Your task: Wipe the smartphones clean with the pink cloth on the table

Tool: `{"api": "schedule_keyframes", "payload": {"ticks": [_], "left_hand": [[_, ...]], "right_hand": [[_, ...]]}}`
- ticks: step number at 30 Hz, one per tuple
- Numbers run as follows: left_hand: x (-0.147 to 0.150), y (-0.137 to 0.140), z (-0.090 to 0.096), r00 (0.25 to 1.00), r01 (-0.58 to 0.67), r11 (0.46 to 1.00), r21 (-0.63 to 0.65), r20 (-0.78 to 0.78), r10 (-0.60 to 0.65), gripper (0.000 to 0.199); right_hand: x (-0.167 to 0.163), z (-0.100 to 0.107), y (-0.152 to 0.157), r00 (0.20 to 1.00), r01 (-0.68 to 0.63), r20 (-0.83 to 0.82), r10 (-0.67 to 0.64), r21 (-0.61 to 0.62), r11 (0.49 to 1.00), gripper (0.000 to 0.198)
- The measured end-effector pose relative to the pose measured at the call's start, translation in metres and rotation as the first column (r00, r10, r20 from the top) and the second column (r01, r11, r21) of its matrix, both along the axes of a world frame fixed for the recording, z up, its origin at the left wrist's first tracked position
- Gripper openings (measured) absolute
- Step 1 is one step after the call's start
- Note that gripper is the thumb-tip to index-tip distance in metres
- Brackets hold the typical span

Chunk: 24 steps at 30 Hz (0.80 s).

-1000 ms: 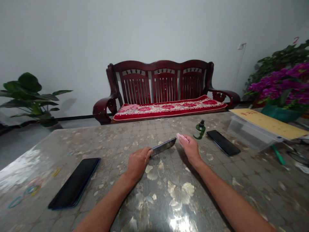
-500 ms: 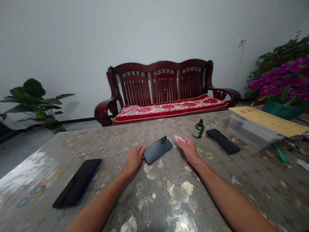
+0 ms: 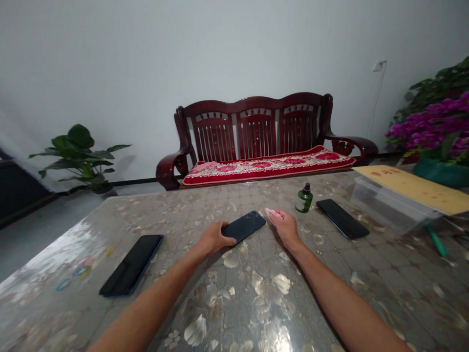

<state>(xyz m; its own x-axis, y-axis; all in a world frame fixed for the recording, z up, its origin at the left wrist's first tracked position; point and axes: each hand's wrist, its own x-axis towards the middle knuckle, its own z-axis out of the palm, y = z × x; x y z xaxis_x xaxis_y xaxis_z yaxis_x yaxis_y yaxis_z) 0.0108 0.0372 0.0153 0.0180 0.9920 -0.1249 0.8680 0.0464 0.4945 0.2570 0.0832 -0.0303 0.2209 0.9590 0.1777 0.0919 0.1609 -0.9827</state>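
Back side up, a dark smartphone (image 3: 245, 227) with its camera lenses at the far right corner is at the middle of the patterned table (image 3: 205, 288). My left hand (image 3: 216, 237) grips its left end, thumb along the near edge and fingers at the far edge. Just right of the phone, my right hand (image 3: 286, 227) is closed on a folded pink cloth (image 3: 273, 214), apart from the phone. A green bottle (image 3: 304, 199) with a black top stands beyond my right hand.
Two more phones lie screen up: a black phone (image 3: 342, 218) at right and a larger dark phone (image 3: 132, 265) at left. Rubber bands (image 3: 75, 274) lie at far left. A clear plastic box (image 3: 381, 205) under a yellow envelope (image 3: 414, 186) stands at right, by a green-handled tool (image 3: 436, 241).
My left hand has shifted its hold, from pinching the phone's left corner to spanning its left end. The phone looks flatter and darker. The camera view has turned slightly left.
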Motion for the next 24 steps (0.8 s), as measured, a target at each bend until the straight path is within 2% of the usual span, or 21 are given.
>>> {"api": "schedule_keyframes", "payload": {"ticks": [6, 14, 24], "left_hand": [[0.021, -0.017, -0.001, 0.995, -0.028, 0.999, 0.036, -0.096, 0.031, 0.078], [0.041, -0.039, 0.003, 0.974, 0.009, 0.993, 0.114, -0.228, 0.018, 0.053], [0.055, -0.053, 0.005, 0.923, 0.118, 0.976, 0.181, -0.384, -0.04, 0.047]], "right_hand": [[0.001, 0.001, 0.0, 0.999, -0.015, 0.038, 0.014, 0.02, 1.0, 0.053], [0.002, 0.003, -0.001, 1.0, -0.025, 0.014, 0.024, 0.044, 0.999, 0.052], [0.002, 0.007, -0.004, 0.999, -0.037, -0.029, 0.039, 0.042, 0.998, 0.048]]}}
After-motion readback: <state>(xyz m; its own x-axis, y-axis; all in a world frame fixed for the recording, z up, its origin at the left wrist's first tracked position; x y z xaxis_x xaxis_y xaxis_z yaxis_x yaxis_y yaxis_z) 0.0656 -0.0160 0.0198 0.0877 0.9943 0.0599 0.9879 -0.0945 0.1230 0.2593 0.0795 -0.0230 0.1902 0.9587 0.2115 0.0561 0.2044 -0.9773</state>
